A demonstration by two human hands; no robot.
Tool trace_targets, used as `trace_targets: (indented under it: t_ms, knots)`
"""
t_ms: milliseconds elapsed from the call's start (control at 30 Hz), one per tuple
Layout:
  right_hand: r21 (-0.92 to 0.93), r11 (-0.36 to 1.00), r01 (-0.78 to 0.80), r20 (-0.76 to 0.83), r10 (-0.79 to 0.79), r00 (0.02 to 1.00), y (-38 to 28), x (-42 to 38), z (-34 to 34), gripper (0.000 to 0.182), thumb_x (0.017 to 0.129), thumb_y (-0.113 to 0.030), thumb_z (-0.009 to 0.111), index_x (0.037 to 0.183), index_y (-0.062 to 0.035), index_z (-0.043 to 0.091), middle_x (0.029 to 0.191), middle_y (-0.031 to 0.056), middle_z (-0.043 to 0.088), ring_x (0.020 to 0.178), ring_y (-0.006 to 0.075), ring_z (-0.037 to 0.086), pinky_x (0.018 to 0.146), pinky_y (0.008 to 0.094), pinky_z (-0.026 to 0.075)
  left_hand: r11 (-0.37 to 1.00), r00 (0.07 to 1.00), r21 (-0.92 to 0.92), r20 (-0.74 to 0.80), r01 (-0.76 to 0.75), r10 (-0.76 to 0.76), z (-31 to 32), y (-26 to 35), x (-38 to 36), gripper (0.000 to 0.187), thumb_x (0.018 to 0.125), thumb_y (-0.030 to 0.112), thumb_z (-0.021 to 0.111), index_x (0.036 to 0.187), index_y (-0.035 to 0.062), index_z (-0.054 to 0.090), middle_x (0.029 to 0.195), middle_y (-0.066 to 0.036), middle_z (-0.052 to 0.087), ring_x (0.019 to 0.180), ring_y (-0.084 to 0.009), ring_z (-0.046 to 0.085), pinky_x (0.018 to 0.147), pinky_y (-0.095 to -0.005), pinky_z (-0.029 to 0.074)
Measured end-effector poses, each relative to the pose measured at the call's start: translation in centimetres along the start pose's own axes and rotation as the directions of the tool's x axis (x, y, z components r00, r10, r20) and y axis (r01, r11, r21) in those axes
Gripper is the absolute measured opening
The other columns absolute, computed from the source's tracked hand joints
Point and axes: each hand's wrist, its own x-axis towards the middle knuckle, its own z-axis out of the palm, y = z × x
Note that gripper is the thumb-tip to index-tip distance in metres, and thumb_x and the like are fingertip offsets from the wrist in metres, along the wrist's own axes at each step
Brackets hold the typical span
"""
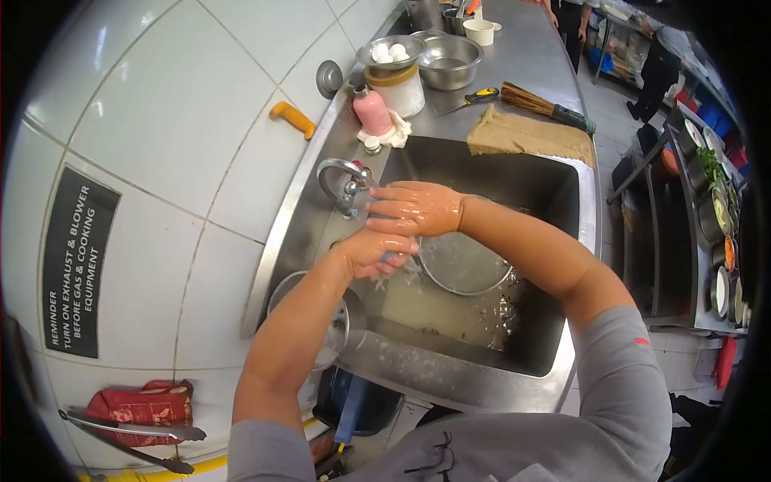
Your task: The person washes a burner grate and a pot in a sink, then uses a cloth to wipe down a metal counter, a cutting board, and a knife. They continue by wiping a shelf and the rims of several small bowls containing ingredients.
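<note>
My wet right hand (418,207) is stretched out flat, palm down, just below the curved steel faucet (341,173). Under it, touching or nearly touching, is my left hand (376,251), with its fingers loosely bent and apart. Nothing shows in either hand, though the right palm is hidden. Water splashes beneath them into the steel sink (554,217), which holds cloudy water with dark bits. A round wire-rimmed strainer (466,265) rests in the sink beside my hands; part of its rim is behind my right forearm.
Behind the sink are a brown cloth (530,136), a brush (542,104), a scraper (474,98), a pink bottle (371,111), a steel bowl (450,63) and eggs (390,53). A metal bowl (333,333) is at the near left. Tongs (132,430) hang on the wall. Other people stand at the back.
</note>
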Motion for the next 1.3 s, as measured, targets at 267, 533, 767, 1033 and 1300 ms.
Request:
trace_targets:
  t_ms: [267, 533, 767, 1033, 1300]
  knots:
    - [-0.061, 0.915, -0.398, 0.484, 0.376, 0.79, -1.0, 0.4, 2.0, 0.031, 0.088, -0.019, 0.065, 0.117, -0.0089, 0.066, 0.108, 0.0108, 0.072, 0.099, 0.0292, 0.073, 0.079, 0.0395, 0.061, 0.657, 0.76, 0.721, -0.296, -0.22, 0.579, -1.9, -2.0, 4.4, 0.024, 0.081, 0.013, 0.073, 0.103, 0.0027, 0.068, 0.081, -0.011, 0.07, 0.062, -0.0223, 0.065, 0.056, -0.0353, 0.051]
    - [-0.193, 0.679, -0.708, 0.629, 0.64, 0.442, 0.4, 3.6, 1.5, 0.021, 0.088, -0.012, 0.067, 0.106, -0.0057, 0.075, 0.104, 0.0159, 0.078, 0.096, 0.0327, 0.077, 0.079, 0.0445, 0.061, 0.344, 0.647, 0.909, -0.409, 0.233, 0.644, -2.6, 1.1, 5.2, 0.033, 0.081, 0.019, 0.074, 0.109, 0.0028, 0.074, 0.104, -0.025, 0.075, 0.102, -0.0437, 0.071, 0.09, -0.0494, 0.057]
    - [-0.02, 0.519, -0.855, 0.839, 0.474, 0.268, 4.3, 3.8, -0.3, 0.05, 0.075, -0.034, 0.082, 0.117, -0.0065, 0.074, 0.108, 0.0173, 0.077, 0.094, 0.0347, 0.074, 0.084, 0.043, 0.059, 0.048, 0.302, 0.981, -0.105, 0.188, 0.948, -2.2, 0.5, 4.9, 0.031, 0.082, 0.028, 0.078, 0.104, 0.0056, 0.075, 0.1, -0.021, 0.076, 0.1, -0.0424, 0.072, 0.09, -0.0505, 0.056]
    - [0.342, 0.503, -0.793, 0.337, 0.723, 0.604, 2.6, 1.7, 5.7, 0.031, 0.093, -0.035, 0.065, 0.108, -0.0098, 0.076, 0.105, 0.0185, 0.073, 0.108, 0.0344, 0.066, 0.092, 0.0467, 0.052, 0.212, 0.388, 0.965, -0.256, 0.153, 0.886, -4.4, -1.3, 11.2, 0.05, 0.082, 0.038, 0.082, 0.117, 0.0043, 0.07, 0.116, -0.019, 0.072, 0.107, -0.0389, 0.069, 0.094, -0.0469, 0.054]
    - [0.738, 0.519, -0.432, -0.101, 0.717, 0.689, -12.0, 7.5, 3.7, 0.033, 0.096, -0.028, 0.056, 0.114, -0.005, 0.073, 0.116, 0.0217, 0.07, 0.117, 0.0432, 0.061, 0.103, 0.0514, 0.045, 0.853, 0.507, 0.253, -0.714, -0.456, 0.483, -6.1, 0.9, 14.8, 0.051, 0.079, 0.026, 0.088, 0.12, 0.0079, 0.062, 0.105, -0.007, 0.066, 0.101, -0.0286, 0.066, 0.09, -0.0459, 0.054]
